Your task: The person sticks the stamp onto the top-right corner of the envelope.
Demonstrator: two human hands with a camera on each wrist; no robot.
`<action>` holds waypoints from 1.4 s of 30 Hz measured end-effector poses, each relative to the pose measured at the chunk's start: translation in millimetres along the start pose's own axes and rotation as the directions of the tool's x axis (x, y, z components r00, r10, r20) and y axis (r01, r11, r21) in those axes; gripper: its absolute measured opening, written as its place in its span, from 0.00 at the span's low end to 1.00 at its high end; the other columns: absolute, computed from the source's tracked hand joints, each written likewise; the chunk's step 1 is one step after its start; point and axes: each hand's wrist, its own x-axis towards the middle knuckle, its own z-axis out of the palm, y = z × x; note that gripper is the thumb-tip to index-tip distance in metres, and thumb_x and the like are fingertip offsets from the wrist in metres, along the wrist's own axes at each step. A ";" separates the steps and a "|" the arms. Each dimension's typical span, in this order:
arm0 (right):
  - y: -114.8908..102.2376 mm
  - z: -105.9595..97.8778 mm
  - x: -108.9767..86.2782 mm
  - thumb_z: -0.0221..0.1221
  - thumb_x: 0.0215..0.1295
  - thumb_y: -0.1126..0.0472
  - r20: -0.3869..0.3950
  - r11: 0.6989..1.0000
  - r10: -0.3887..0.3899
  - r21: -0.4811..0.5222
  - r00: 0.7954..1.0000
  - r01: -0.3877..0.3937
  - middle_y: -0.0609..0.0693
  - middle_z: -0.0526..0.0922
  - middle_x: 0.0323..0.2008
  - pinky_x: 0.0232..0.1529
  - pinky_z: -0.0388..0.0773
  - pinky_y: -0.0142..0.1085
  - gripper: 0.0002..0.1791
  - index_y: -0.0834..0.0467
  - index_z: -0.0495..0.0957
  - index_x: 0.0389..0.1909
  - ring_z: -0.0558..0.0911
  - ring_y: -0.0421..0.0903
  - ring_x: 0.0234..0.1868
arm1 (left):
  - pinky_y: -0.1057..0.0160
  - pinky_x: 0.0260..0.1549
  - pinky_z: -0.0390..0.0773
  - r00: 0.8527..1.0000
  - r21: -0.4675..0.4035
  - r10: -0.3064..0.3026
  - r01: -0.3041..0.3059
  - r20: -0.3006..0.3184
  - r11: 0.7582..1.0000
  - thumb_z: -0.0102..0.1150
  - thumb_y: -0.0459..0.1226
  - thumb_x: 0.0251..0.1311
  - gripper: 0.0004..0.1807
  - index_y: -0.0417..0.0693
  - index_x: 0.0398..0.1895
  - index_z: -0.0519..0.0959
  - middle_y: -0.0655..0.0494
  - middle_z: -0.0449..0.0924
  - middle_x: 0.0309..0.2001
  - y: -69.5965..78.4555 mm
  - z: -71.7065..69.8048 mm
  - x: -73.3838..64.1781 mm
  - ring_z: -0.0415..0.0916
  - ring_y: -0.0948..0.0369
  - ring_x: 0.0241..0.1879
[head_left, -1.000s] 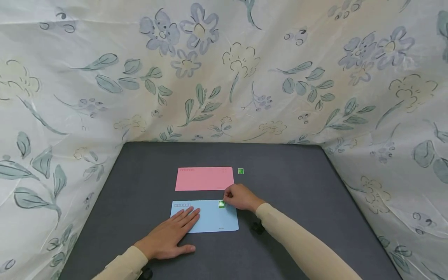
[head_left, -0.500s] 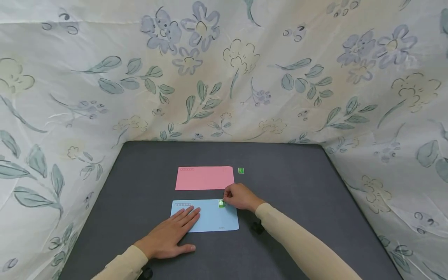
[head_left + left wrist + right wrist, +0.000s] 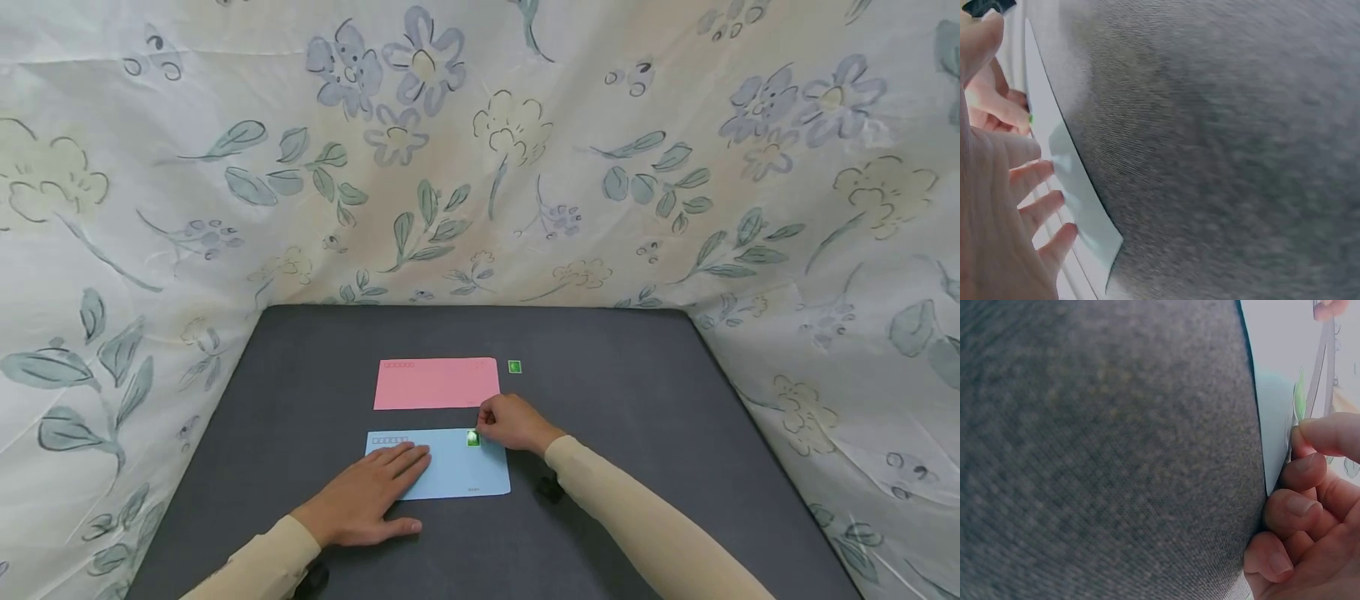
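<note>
A light blue envelope (image 3: 457, 477) lies near the front of the table. On its left part rests my left hand (image 3: 362, 498), palm down, with straight fingers; in the left wrist view its fingertips touch the blue paper (image 3: 1082, 200). At the envelope's upper right corner, my right hand (image 3: 516, 423) pinches a small green stamp (image 3: 473, 438) by its edge between thumb and forefinger. The right wrist view has the stamp (image 3: 1300, 397) edge-on, tilted up from the envelope, the other fingers curled below. The stamp's right edge is hidden by the fingertips.
A pink envelope (image 3: 437, 385) lies just behind the blue one. Right of its upper corner is a second green stamp (image 3: 514, 367). The dark grey table (image 3: 315, 342) has a floral curtain (image 3: 510, 167) at its back and sides.
My left hand has shifted very slightly forward on the blue envelope. The right hand keeps its pinch on the stamp at the same corner.
</note>
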 end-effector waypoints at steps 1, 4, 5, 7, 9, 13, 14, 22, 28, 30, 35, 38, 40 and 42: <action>-0.1 0.4 0.0 0.66 0.73 0.63 0.000 1.000 -0.002 0.001 1.000 0.002 0.42 0.80 0.23 0.25 0.72 0.32 0.09 0.51 0.84 0.30 0.75 0.39 0.25 | 0.42 0.76 0.65 1.000 0.012 0.006 -0.006 -0.012 1.000 0.51 0.70 0.73 0.51 0.44 0.85 0.64 0.50 0.62 0.84 0.4 0.5 0.9 0.59 0.50 0.82; -1.0 1.0 -0.1 0.66 0.73 0.63 -0.001 1.000 -0.014 0.000 1.000 0.014 0.42 0.80 0.23 0.25 0.72 0.32 0.09 0.51 0.84 0.30 0.75 0.39 0.24 | 0.44 0.78 0.61 0.999 0.031 0.026 -0.025 -0.031 0.999 0.52 0.70 0.73 0.52 0.42 0.85 0.63 0.48 0.58 0.85 3.1 1.7 5.2 0.56 0.50 0.83; -1.6 1.0 -0.3 0.66 0.73 0.63 -0.003 1.000 -0.015 -0.002 1.000 0.015 0.41 0.80 0.22 0.25 0.71 0.32 0.10 0.51 0.84 0.29 0.75 0.39 0.24 | 0.44 0.79 0.60 0.999 0.036 0.036 -0.035 -0.034 0.999 0.52 0.70 0.73 0.53 0.41 0.85 0.62 0.47 0.56 0.86 4.6 2.0 7.4 0.55 0.50 0.84; -2.5 0.7 -0.9 0.66 0.73 0.63 -0.005 1.000 -0.019 -0.002 1.000 0.019 0.41 0.80 0.22 0.25 0.71 0.32 0.10 0.51 0.84 0.29 0.75 0.39 0.24 | 0.45 0.80 0.58 0.998 0.040 0.060 -0.059 -0.033 0.997 0.51 0.70 0.73 0.54 0.40 0.86 0.59 0.47 0.53 0.87 8.0 2.6 12.9 0.52 0.50 0.85; -3.1 0.2 -1.6 0.66 0.73 0.63 -0.009 1.000 -0.023 -0.004 1.000 0.023 0.41 0.79 0.22 0.25 0.71 0.32 0.10 0.51 0.84 0.29 0.75 0.39 0.24 | 0.46 0.80 0.58 0.996 0.052 0.088 -0.087 -0.026 0.995 0.50 0.70 0.74 0.54 0.40 0.86 0.58 0.47 0.52 0.87 11.5 3.0 19.3 0.51 0.50 0.85; -3.0 -0.2 -2.4 0.66 0.72 0.63 -0.011 1.000 -0.021 -0.007 1.000 0.021 0.41 0.79 0.22 0.25 0.71 0.32 0.10 0.51 0.84 0.29 0.75 0.38 0.23 | 0.46 0.79 0.59 0.990 0.079 0.139 -0.138 -0.009 0.987 0.49 0.70 0.75 0.54 0.38 0.86 0.58 0.46 0.53 0.86 17.7 4.2 32.1 0.52 0.50 0.84; -2.6 0.1 -2.5 0.67 0.73 0.62 -0.010 1.000 -0.021 -0.008 1.000 0.020 0.41 0.79 0.22 0.25 0.71 0.32 0.10 0.51 0.84 0.29 0.75 0.38 0.23 | 0.47 0.79 0.59 0.989 0.081 0.148 -0.147 -0.005 0.986 0.49 0.69 0.75 0.54 0.38 0.86 0.57 0.46 0.53 0.86 19.1 4.6 34.9 0.52 0.50 0.84; -3.4 0.8 -2.6 0.66 0.73 0.62 -0.002 0.999 -0.031 -0.007 1.000 0.031 0.41 0.78 0.22 0.25 0.70 0.32 0.09 0.51 0.84 0.29 0.74 0.38 0.23 | 0.48 0.80 0.57 0.988 0.066 0.145 -0.149 0.055 0.987 0.47 0.70 0.75 0.55 0.38 0.87 0.55 0.47 0.51 0.87 23.4 9.4 44.0 0.50 0.51 0.85; -3.3 0.3 -2.8 0.67 0.73 0.61 -0.003 1.000 -0.010 -0.022 1.000 0.010 0.41 0.79 0.21 0.25 0.71 0.32 0.10 0.50 0.84 0.29 0.75 0.38 0.23 | 0.47 0.80 0.57 0.989 0.040 0.136 -0.139 0.064 0.989 0.45 0.72 0.75 0.56 0.38 0.87 0.55 0.47 0.51 0.87 23.6 13.1 44.7 0.51 0.51 0.85; -3.7 -0.5 -3.3 0.67 0.74 0.61 -0.003 1.000 -0.006 -0.026 1.000 0.006 0.41 0.79 0.21 0.25 0.71 0.32 0.10 0.50 0.84 0.29 0.75 0.38 0.23 | 0.47 0.80 0.57 0.989 0.038 0.137 -0.140 0.063 0.989 0.45 0.72 0.75 0.56 0.38 0.87 0.55 0.47 0.51 0.87 24.0 13.5 45.4 0.51 0.51 0.85; -4.3 -2.1 -5.2 0.67 0.73 0.62 -0.004 1.000 -0.009 -0.019 1.000 0.009 0.41 0.78 0.21 0.25 0.71 0.32 0.10 0.51 0.84 0.29 0.75 0.39 0.23 | 0.48 0.80 0.56 0.988 0.049 0.126 -0.131 0.084 0.990 0.44 0.72 0.75 0.55 0.40 0.87 0.55 0.48 0.51 0.87 25.5 12.2 47.2 0.50 0.51 0.85; -4.9 -1.9 -5.3 0.66 0.73 0.61 -0.001 1.000 -0.004 -0.013 1.000 0.004 0.41 0.78 0.21 0.25 0.71 0.32 0.10 0.50 0.84 0.29 0.75 0.38 0.23 | 0.48 0.81 0.56 0.988 0.052 0.118 -0.123 0.100 0.991 0.43 0.73 0.74 0.56 0.40 0.87 0.55 0.49 0.51 0.87 26.2 10.8 47.2 0.50 0.52 0.85; -5.0 -1.4 -4.9 0.66 0.73 0.61 -0.001 1.000 -0.001 -0.009 1.000 0.001 0.41 0.79 0.21 0.25 0.71 0.32 0.10 0.50 0.84 0.29 0.75 0.39 0.24 | 0.49 0.81 0.55 0.988 0.056 0.115 -0.121 0.105 0.991 0.43 0.73 0.74 0.56 0.40 0.87 0.55 0.49 0.51 0.87 26.4 10.3 47.1 0.50 0.52 0.85; -4.6 -0.8 -4.6 0.67 0.73 0.61 -0.001 1.000 0.001 -0.007 1.000 -0.001 0.42 0.79 0.21 0.25 0.72 0.32 0.10 0.50 0.84 0.29 0.75 0.39 0.24 | 0.49 0.81 0.55 0.988 0.063 0.116 -0.123 0.105 0.990 0.43 0.73 0.74 0.56 0.41 0.87 0.56 0.49 0.51 0.87 26.3 10.4 47.0 0.50 0.52 0.85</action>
